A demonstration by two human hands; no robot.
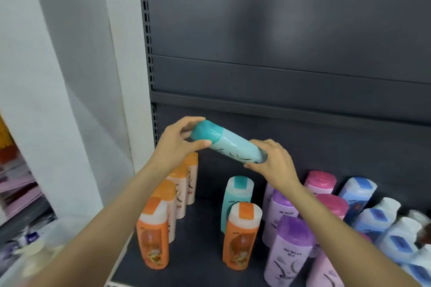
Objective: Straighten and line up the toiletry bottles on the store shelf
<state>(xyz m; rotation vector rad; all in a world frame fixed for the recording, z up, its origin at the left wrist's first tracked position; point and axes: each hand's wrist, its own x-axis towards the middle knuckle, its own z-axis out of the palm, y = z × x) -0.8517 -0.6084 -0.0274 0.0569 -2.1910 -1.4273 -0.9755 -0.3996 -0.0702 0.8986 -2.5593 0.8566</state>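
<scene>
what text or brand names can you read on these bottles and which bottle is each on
"MCWOD" or similar, letters soft: front purple bottle
The same word, smaller: purple bottle behind it
Small print on the held teal bottle, gripped by the left hand and right hand: too blurred to read
Labels on the orange bottles and blue bottles: too blurred to read
</scene>
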